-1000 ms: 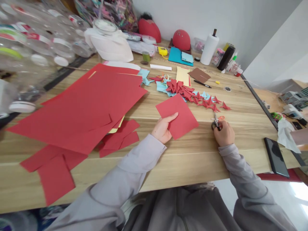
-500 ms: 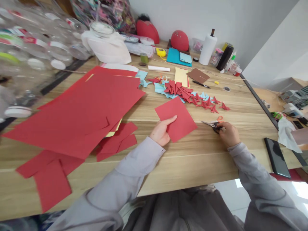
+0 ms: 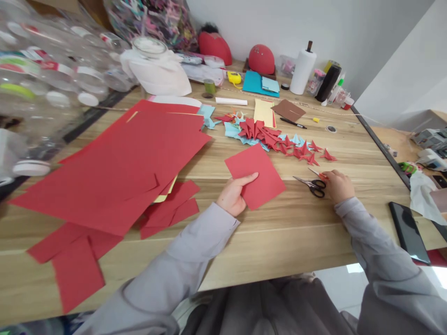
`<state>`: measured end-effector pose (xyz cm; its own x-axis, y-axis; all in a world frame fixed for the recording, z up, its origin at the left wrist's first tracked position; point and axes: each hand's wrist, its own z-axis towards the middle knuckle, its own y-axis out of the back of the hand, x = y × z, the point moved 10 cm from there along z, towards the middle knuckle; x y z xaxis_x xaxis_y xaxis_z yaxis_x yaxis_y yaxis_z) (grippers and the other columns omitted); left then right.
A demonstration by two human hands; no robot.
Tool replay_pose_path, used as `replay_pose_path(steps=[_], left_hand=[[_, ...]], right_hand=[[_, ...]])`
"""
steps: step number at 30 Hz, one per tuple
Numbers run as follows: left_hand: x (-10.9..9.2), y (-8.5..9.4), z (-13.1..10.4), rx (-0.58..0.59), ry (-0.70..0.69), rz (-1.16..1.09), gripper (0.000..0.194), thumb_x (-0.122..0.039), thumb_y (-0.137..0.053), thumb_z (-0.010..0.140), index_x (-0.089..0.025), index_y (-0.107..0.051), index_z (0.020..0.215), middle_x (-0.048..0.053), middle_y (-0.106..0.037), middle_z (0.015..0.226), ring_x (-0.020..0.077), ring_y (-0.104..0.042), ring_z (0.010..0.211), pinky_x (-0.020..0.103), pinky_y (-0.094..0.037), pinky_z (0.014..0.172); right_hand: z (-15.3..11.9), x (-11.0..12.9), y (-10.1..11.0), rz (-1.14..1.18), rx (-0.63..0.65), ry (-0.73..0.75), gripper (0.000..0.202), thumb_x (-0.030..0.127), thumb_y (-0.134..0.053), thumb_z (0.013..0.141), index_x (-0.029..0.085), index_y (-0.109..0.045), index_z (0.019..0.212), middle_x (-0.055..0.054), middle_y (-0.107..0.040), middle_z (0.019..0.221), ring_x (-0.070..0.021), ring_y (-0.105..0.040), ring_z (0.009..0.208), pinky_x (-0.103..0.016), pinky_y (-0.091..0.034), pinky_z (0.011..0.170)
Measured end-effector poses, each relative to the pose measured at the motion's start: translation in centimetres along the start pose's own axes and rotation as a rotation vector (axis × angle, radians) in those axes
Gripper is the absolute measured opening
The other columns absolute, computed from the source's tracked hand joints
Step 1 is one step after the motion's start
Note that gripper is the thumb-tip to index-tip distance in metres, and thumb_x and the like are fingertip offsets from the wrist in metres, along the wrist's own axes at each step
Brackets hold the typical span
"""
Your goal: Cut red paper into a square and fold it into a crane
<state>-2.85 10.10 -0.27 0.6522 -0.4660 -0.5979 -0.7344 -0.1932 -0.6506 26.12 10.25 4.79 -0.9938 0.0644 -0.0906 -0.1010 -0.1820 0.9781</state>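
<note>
A square of red paper (image 3: 267, 179) is in my left hand (image 3: 234, 195), thumb on top and the other fingers hidden beneath. My right hand (image 3: 338, 186) is closed on the handle of a small pair of orange-handled scissors (image 3: 318, 174), whose thin blade points up and left. Right beside those fingers, black-handled scissors (image 3: 316, 187) lie on the table, points to the left. Beyond both hands is a cluster of folded red paper cranes (image 3: 256, 129), mixed with light blue ones (image 3: 232, 130).
Large red sheets (image 3: 115, 172) pile up on the left, with cut red pieces (image 3: 78, 270) around them. Plastic bottles (image 3: 87, 79) crowd the far left. Along the back stand a white bottle (image 3: 303, 72) and a yellow tape measure (image 3: 234, 77). A black phone (image 3: 408, 232) lies right.
My right hand has left the black-handled scissors, shifted slightly right and away from me, and taken hold of the orange-handled scissors. My left hand keeps the red square in nearly the same place.
</note>
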Motion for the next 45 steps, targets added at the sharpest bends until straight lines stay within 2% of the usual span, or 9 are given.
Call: replay_pose_path(steps=[6, 14, 18, 21, 23, 27, 31, 36, 45], left_hand=[[0.4, -0.1, -0.1, 0.007, 0.03, 0.011, 0.029, -0.005, -0.066, 0.069, -0.012, -0.067, 0.097, 0.008, -0.073, 0.086, 0.0202, -0.07, 0.074, 0.036, -0.059, 0.078], [0.3, 0.4, 0.0, -0.038, 0.063, 0.025, 0.029, -0.005, -0.063, 0.073, -0.011, -0.065, 0.101, 0.008, -0.073, 0.078, 0.0191, -0.07, 0.067, 0.035, -0.059, 0.074], [0.3, 0.4, 0.0, -0.033, 0.052, 0.012, 0.032, -0.004, -0.064, 0.071, -0.011, -0.065, 0.103, 0.008, -0.073, 0.081, 0.0188, -0.07, 0.069, 0.034, -0.059, 0.075], [0.4, 0.3, 0.0, -0.027, 0.045, 0.0, 0.032, -0.004, -0.064, 0.071, -0.011, -0.065, 0.102, 0.007, -0.073, 0.083, 0.0187, -0.07, 0.073, 0.034, -0.058, 0.078], [0.4, 0.3, 0.1, -0.024, 0.033, -0.005, 0.033, -0.004, -0.065, 0.07, -0.011, -0.065, 0.102, 0.007, -0.073, 0.084, 0.0191, -0.07, 0.074, 0.035, -0.058, 0.08], [0.3, 0.3, 0.3, -0.001, 0.016, -0.017, 0.034, -0.005, -0.067, 0.069, -0.011, -0.065, 0.102, 0.008, -0.073, 0.087, 0.0194, -0.07, 0.075, 0.037, -0.057, 0.082], [-0.1, 0.4, 0.7, 0.024, -0.012, -0.049, 0.032, -0.006, -0.067, 0.07, -0.01, -0.064, 0.102, 0.009, -0.073, 0.089, 0.0193, -0.07, 0.077, 0.036, -0.056, 0.084], [-0.5, 0.9, 0.8, -0.012, -0.012, -0.134, 0.023, -0.007, -0.064, 0.075, -0.01, -0.065, 0.097, 0.007, -0.073, 0.084, 0.0174, -0.07, 0.077, 0.033, -0.055, 0.087], [-1.0, 1.2, 0.9, -0.055, -0.037, -0.19, 0.019, -0.009, -0.063, 0.077, -0.011, -0.063, 0.097, 0.006, -0.073, 0.082, 0.016, -0.07, 0.075, 0.032, -0.055, 0.086]], right_hand=[[-0.3, 0.0, -0.4, 0.097, 0.027, 0.047, 0.028, 0.013, -0.049, 0.08, 0.018, -0.07, 0.098, -0.009, -0.069, 0.093, -0.0207, -0.063, 0.084, -0.029, -0.045, 0.07], [-0.6, -1.3, -0.5, 0.109, 0.075, -0.1, 0.034, 0.013, -0.051, 0.076, 0.018, -0.062, 0.107, -0.008, -0.07, 0.092, -0.0222, -0.064, 0.083, -0.03, -0.044, 0.067], [-1.2, -1.8, 0.9, 0.173, -0.026, -0.113, 0.036, 0.014, -0.054, 0.074, 0.016, -0.062, 0.109, -0.009, -0.068, 0.089, -0.0224, -0.063, 0.08, -0.033, -0.046, 0.069], [-2.0, -1.1, 3.4, 0.415, -0.22, -0.117, 0.033, 0.017, -0.056, 0.073, 0.016, -0.064, 0.106, -0.007, -0.067, 0.083, -0.0185, -0.061, 0.071, -0.033, -0.048, 0.069], [-2.3, -0.1, 3.9, 0.753, -0.242, -0.146, 0.03, 0.022, -0.064, 0.07, 0.016, -0.067, 0.098, -0.004, -0.066, 0.074, -0.0159, -0.06, 0.063, -0.031, -0.049, 0.063], [-1.8, 6.2, 1.8, 1.456, 0.069, -0.143, 0.034, 0.029, -0.075, 0.062, 0.015, -0.066, 0.091, 0.0, -0.065, 0.065, -0.011, -0.056, 0.052, -0.025, -0.046, 0.048], [-1.7, 12.3, -0.4, 1.877, 0.391, -0.184, 0.038, 0.031, -0.078, 0.062, 0.018, -0.063, 0.093, 0.002, -0.065, 0.067, -0.0077, -0.055, 0.042, -0.018, -0.039, 0.035], [-2.4, 14.5, -1.7, 2.143, 0.502, -0.187, 0.036, 0.033, -0.08, 0.062, 0.017, -0.06, 0.087, 0.006, -0.057, 0.056, -0.0053, -0.051, 0.038, -0.014, -0.039, 0.033], [-5.2, 17.6, -1.8, 2.279, 0.846, -0.078, 0.034, 0.039, -0.074, 0.07, 0.018, -0.053, 0.088, 0.004, -0.055, 0.064, -0.0091, -0.058, 0.054, -0.013, -0.043, 0.035]])
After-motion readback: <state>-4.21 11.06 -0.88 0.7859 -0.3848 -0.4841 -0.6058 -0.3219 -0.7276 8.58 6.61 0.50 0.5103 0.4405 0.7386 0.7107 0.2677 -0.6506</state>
